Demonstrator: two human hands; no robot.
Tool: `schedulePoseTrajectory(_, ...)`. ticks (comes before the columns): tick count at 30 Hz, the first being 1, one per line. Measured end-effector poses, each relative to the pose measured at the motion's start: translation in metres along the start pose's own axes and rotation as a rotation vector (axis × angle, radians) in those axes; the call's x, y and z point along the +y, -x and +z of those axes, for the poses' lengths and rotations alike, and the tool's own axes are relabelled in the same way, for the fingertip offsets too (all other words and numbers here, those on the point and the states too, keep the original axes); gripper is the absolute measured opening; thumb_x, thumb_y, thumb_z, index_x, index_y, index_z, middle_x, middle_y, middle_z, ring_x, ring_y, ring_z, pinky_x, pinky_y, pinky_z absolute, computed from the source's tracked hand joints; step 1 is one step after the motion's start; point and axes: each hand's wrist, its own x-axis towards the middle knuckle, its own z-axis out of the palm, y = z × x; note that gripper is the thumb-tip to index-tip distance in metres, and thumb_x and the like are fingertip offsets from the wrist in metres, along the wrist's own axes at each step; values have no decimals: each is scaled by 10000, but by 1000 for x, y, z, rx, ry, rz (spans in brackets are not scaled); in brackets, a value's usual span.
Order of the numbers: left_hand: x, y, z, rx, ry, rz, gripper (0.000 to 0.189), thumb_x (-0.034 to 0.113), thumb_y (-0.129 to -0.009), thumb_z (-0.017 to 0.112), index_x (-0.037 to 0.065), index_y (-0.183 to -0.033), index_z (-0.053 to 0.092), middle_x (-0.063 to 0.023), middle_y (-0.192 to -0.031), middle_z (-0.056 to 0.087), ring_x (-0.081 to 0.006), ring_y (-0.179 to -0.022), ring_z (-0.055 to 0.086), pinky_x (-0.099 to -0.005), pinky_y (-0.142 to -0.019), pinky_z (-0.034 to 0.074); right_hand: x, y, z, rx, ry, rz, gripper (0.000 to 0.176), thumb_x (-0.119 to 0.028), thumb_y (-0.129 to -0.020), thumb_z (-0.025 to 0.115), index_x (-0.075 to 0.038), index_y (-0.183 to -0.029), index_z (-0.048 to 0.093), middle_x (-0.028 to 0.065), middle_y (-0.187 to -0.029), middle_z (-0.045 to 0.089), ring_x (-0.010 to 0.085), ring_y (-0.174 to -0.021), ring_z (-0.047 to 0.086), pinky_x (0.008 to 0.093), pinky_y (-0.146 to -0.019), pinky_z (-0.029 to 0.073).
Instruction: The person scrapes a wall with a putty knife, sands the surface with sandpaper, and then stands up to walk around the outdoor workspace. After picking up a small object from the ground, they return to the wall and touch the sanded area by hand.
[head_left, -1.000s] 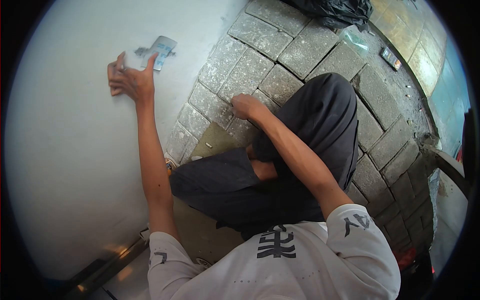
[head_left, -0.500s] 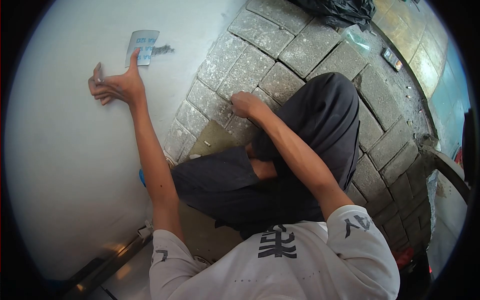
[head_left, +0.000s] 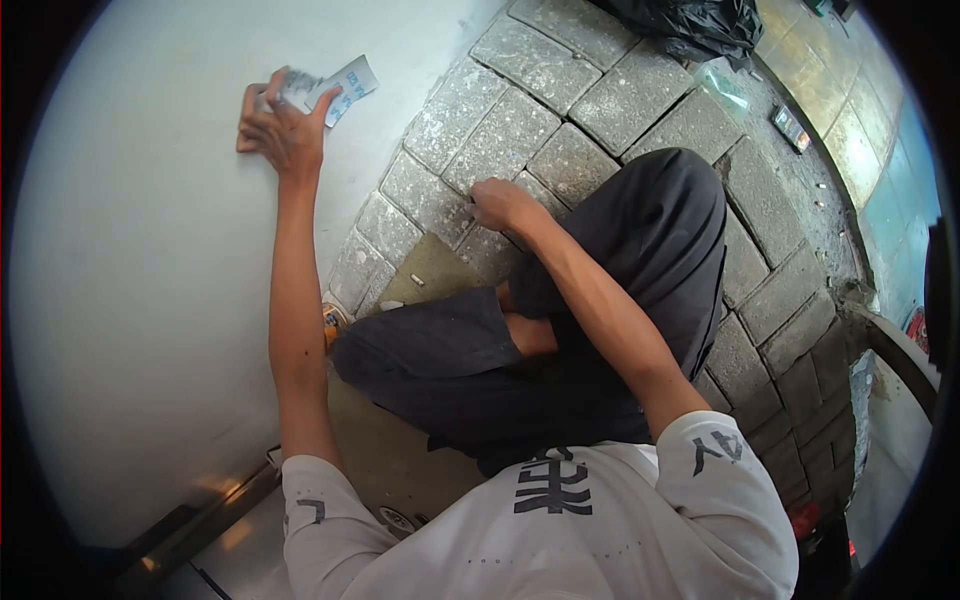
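Observation:
My left hand (head_left: 288,135) is closed on a piece of sandpaper (head_left: 352,88) with blue print on its backing. The thumb lies over the printed side, while the other fingers curl at the left against the smooth white surface (head_left: 150,250). A grey smudge (head_left: 298,84) shows beside the fingers, partly covered by the hand. Above the paving blocks, near my raised knee, my right hand (head_left: 505,205) is curled closed. What its fingers hold, if anything, is hidden.
Grey paving blocks (head_left: 540,60) cover the ground right of the white surface. A black plastic bag (head_left: 700,25) lies at the top, with a clear plastic piece (head_left: 722,85) below it. A small pack (head_left: 790,128) lies near the curb. My bent legs (head_left: 620,250) fill the middle.
My left hand has moved right and slightly up, its fingers now closer round the sandpaper. The sandpaper has shifted right and turned. My right hand has hardly moved.

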Motion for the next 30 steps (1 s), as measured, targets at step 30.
schedulePoseTrajectory(30, 7, -8, -4, -140, 27, -175, 903, 642, -616, 872, 255, -1324, 468, -101, -1275, 319, -310, -1160, 302, -510, -911, 247, -1, 0, -3, -40, 32, 12, 238, -124, -834, 584, 21, -951, 732, 255, -1025, 707, 408, -977, 694, 480, -834, 564)
